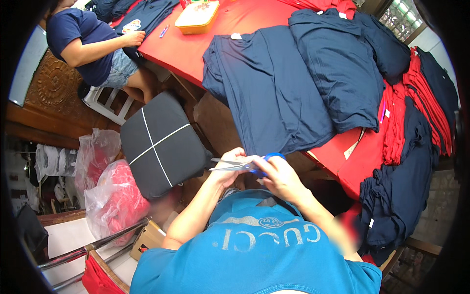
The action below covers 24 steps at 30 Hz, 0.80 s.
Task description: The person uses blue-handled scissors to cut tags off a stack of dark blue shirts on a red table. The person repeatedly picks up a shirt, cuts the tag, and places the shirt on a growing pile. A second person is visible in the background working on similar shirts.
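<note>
Scissors (229, 167) with blue handles are gripped in my right hand (281, 179), their blades partly open and pointing left. The blades lie across the front of my left hand (228, 169), whose fingers are curled closed close to the right one. What those fingers pinch, if anything, is too small to tell. Just beyond both hands, the lower end of a navy T-shirt (269, 93) hangs over the near edge of the red-covered table (188, 56).
More navy shirts (338, 63) and folded red garments (395, 122) cover the table's right side. A yellow box (197, 18) sits farther back. At left are a strapped black bundle (159, 144), plastic bags of red cloth (117, 196) and a co-worker (85, 44) touching a dark shirt.
</note>
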Available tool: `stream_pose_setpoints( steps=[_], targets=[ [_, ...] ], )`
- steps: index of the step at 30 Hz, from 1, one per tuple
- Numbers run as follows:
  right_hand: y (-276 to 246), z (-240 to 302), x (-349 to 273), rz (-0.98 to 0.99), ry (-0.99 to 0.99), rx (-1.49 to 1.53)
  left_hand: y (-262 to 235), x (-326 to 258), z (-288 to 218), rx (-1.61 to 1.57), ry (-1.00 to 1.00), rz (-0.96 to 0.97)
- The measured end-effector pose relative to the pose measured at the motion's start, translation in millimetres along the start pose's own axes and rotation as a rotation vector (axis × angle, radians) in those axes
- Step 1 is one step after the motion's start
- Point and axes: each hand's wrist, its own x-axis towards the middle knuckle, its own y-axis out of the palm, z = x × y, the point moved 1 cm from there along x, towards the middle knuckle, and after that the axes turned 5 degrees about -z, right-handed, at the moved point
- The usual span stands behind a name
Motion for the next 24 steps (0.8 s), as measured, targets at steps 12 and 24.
stream_pose_setpoints(
  steps=[12,24],
  targets=[
    [-220.2,-176.5,73.9,-1.189,0.268,0.881,-23.3,98.5,-2.8,0.11,0.216,-0.252],
    [-190.9,-128.6,-184.3,-1.417,0.688,0.351,-12.5,116.5,26.4,0.308,0.04,-0.084]
  ],
)
